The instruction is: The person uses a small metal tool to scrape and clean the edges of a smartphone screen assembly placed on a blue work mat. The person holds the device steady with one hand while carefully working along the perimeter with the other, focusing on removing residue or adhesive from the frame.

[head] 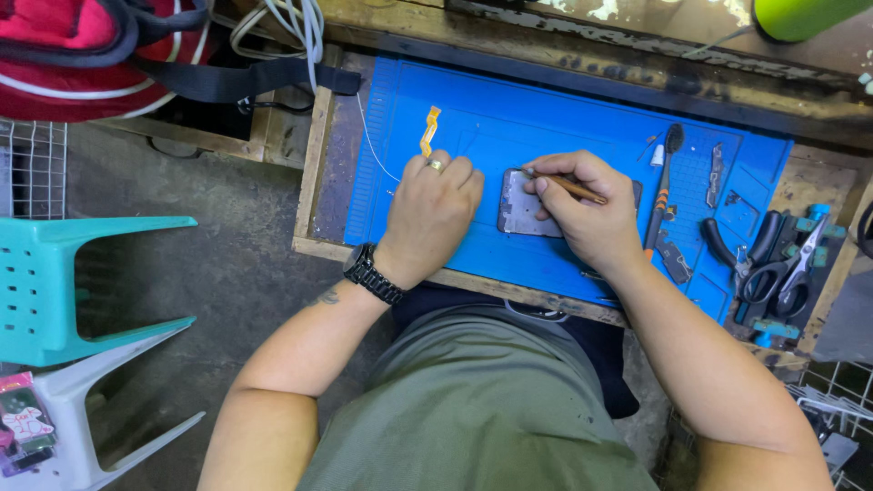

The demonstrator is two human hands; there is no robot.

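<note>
- Head view, looking straight down at a wooden workbench [314, 173] covered by a blue work mat [546, 118]; the person's lap and green shirt fill the lower middle of the frame.
- Opened phone [521, 205]: a grey, rectangular body lying flat near the front middle of the mat, between the two hands. Its right part is covered by the right hand, so its full outline cannot be made out.
- Left hand [432, 214]: curled into a loose fist, resting on the mat just left of the phone, with a ring on one finger and a dark wristwatch [371, 274] on the wrist. Whether its fingertips press on the phone's edge cannot be told; they are folded under.
- Right hand [587, 209]: fingers closed narrowly around a thin brown tool [568, 185], held like a pen; the tip points left to the phone's upper edge, and the exact contact point is too small to see.
- Yellow flex strip [428, 130]: lies loose on the mat, beyond the left hand.
- Black spudger [666, 182]: lies upright in the frame just right of the right hand, near small metal parts that are hard to identify.
- Scissors [791, 273] and black-handled pliers [755, 245]: at the mat's right edge, partly overlapping.
- Teal stool [55, 282] and white stool [82, 409]: on the floor at left, both cut off by the frame edge.
</note>
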